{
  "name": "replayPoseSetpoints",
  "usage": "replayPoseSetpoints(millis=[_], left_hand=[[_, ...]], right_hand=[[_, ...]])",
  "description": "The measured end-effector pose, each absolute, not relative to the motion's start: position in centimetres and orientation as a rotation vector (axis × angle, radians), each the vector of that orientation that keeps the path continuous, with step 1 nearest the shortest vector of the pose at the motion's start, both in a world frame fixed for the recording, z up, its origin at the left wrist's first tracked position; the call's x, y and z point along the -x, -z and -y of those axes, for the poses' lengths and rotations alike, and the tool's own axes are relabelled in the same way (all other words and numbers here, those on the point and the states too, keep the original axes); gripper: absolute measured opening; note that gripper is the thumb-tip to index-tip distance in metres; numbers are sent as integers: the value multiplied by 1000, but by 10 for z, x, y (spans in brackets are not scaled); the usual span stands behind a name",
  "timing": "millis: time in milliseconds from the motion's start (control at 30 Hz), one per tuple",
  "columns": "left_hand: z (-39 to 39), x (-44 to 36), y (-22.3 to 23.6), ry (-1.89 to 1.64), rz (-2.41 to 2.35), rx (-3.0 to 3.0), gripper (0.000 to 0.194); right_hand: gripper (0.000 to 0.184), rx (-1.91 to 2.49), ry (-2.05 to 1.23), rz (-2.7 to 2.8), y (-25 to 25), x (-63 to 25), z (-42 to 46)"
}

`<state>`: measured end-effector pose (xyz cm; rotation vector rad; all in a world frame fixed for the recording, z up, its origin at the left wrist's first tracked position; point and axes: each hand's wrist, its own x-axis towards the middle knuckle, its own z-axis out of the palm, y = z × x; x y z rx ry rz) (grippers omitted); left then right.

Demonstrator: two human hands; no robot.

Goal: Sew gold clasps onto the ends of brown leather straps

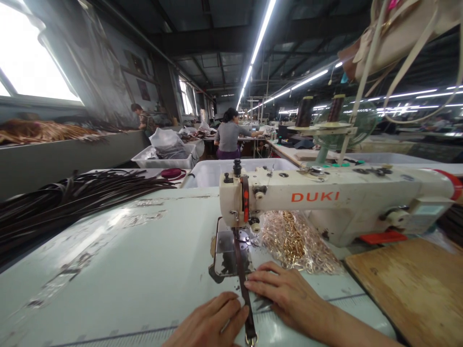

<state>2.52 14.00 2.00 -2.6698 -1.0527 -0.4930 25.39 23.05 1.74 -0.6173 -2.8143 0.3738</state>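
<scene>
A narrow dark brown leather strap (241, 265) runs from under the sewing machine's needle area (237, 229) toward me. At its near end is a metal ring (251, 340). My left hand (213, 322) grips the strap's left edge with bent fingers; something small and white shows at a fingertip. Against the strap's right side, farther up, rest the fingertips of my right hand (285, 293). Pointed grey blades, like thread snips (263, 303), stick out from under that palm; their handle is hidden.
A clear bag of gold-coloured metal hardware (292, 241) lies behind the needle, under the machine arm (311, 197). Dark straps (72, 197) are heaped at left. A wooden board (412, 284) lies at right, a white bin (206, 173) beyond the table. A co-worker (231, 132) sits ahead.
</scene>
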Motion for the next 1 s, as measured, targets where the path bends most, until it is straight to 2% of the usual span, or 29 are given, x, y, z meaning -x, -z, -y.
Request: replayPoseSetpoints(millis=[67,200,467,667,1000], left_hand=[[-143,-25,-26,445,1112,2781,35],[-154,-22,-38,368,1188,2939,23],[-194,-7,-29,543,1128,3036,20],[-220,1,-33,544,1068,3032,22],[-256,16,-30,575,1005,2988,25]], right_hand=[[67,617,-369,2822,-16,-253,-231],[68,616,-377,2827,-15,-252,-230],[68,663,-397,2817,-18,-251,-230],[70,717,-427,2783,-12,-251,-231],[57,633,-254,2795,0,-249,-239]])
